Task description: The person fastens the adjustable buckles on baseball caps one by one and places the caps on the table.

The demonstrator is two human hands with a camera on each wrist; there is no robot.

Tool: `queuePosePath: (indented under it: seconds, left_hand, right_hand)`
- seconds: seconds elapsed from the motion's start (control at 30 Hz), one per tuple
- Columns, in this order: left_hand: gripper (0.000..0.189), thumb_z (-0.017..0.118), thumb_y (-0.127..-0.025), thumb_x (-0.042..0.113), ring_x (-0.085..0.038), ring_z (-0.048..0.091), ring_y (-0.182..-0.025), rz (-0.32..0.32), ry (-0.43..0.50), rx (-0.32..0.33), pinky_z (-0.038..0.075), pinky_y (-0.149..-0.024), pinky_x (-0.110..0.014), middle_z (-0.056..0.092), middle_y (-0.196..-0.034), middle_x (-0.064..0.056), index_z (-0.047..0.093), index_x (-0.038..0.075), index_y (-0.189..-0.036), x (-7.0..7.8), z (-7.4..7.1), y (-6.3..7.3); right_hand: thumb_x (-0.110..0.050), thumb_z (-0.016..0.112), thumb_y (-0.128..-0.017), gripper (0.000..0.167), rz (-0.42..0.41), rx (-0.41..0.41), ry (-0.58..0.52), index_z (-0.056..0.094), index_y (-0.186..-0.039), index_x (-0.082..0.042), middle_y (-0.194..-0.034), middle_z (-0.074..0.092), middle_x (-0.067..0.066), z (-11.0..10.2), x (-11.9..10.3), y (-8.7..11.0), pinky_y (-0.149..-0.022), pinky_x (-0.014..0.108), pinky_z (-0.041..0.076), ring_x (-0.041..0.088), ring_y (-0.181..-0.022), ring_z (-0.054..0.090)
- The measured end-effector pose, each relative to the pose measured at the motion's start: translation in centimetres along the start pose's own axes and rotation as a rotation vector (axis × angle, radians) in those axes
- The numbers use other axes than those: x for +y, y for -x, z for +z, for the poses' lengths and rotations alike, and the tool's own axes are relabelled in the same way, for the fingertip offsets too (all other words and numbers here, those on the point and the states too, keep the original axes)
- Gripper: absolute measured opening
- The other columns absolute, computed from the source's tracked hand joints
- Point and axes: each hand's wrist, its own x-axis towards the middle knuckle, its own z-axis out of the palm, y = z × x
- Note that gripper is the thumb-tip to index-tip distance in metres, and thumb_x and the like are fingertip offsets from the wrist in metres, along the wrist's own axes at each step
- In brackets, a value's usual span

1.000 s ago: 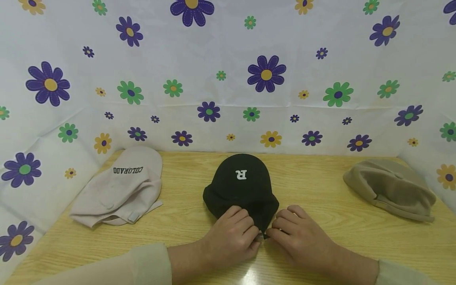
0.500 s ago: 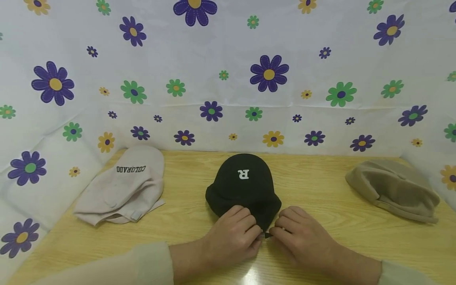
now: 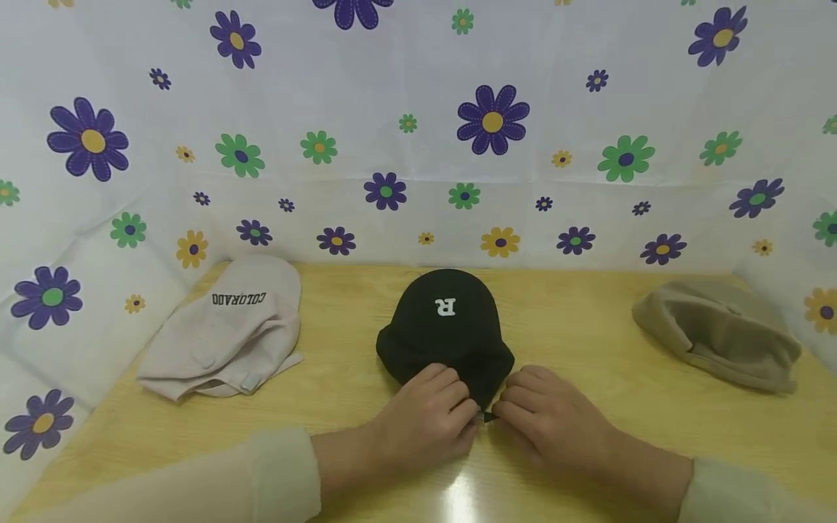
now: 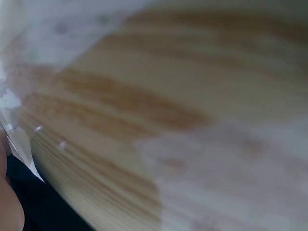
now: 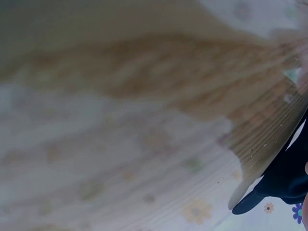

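A black baseball cap with a white letter R sits mid-table, its back strap toward me. At the strap, my left hand curls its fingers over the cap's near edge and pinches the strap beside a small metal buckle. Just to the right, my right hand pinches the strap's dark end. The knuckles hide most of the strap. In the left wrist view, part of the black cap shows beside fingers at the left edge. The right wrist view catches the black cap at its right edge.
A pale pink cap lettered COLORADO lies at the left of the wooden table. Toward the right end rests a khaki cap. Behind everything hangs a white cloth printed with flowers.
The whole head view has shifted slightly upward as the camera tipped. Both hands keep their hold at the strap, and the caps stay in place.
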Motion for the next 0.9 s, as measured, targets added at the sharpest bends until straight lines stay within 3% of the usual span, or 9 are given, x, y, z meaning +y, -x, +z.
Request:
queuePosePath:
  seconds: [0.23, 0.4, 0.67, 0.9]
  left_hand:
    - [0.009, 0.065, -0.08, 0.02, -0.012, 0.048, -0.07, 0.007, 0.019, 0.008, 0.044, -0.074, -0.027, 0.054, -0.071, 0.006, 0.063, 0.016, -0.072, 0.61, 0.06, 0.74]
    - [0.008, 0.064, -0.079, 0.019, -0.013, 0.048, -0.07, 0.011, -0.007, 0.039, 0.044, -0.075, -0.027, 0.054, -0.071, 0.005, 0.062, 0.016, -0.071, -0.21, 0.27, 0.16]
    - [0.008, 0.067, -0.078, 0.021, -0.013, 0.05, -0.07, 0.013, -0.02, 0.038, 0.045, -0.075, -0.027, 0.056, -0.072, 0.005, 0.064, 0.016, -0.073, -0.18, 0.16, 0.0]
    - [0.008, 0.068, -0.079, 0.02, -0.012, 0.05, -0.069, 0.006, -0.01, 0.042, 0.045, -0.074, -0.026, 0.057, -0.071, 0.006, 0.066, 0.015, -0.073, -0.13, -0.14, -0.03]
  right_hand:
    - [-0.02, 0.051, -0.101, 0.024, -0.005, 0.034, 0.002, 0.071, -0.09, -0.013, -0.085, 0.065, -0.004, 0.37, -0.85, 0.43, -0.083, 0.03, 0.047, 0.013, -0.083, 0.06]
    - [-0.022, 0.05, -0.101, 0.026, 0.006, 0.034, 0.053, 0.071, -0.09, -0.014, -0.084, 0.065, -0.005, 0.23, -0.14, 0.04, -0.084, 0.03, 0.046, 0.012, -0.082, 0.058]
    - [-0.024, 0.049, -0.101, 0.027, -0.001, 0.049, 0.075, 0.072, -0.091, -0.013, -0.084, 0.065, -0.004, 0.27, -0.19, -0.02, -0.084, 0.032, 0.045, 0.015, -0.082, 0.058]
    - [-0.026, 0.058, -0.097, 0.019, 0.002, 0.042, 0.053, 0.072, -0.101, -0.013, -0.093, 0.069, -0.004, 0.37, -0.32, -0.03, -0.085, 0.031, 0.047, 0.014, -0.087, 0.062]
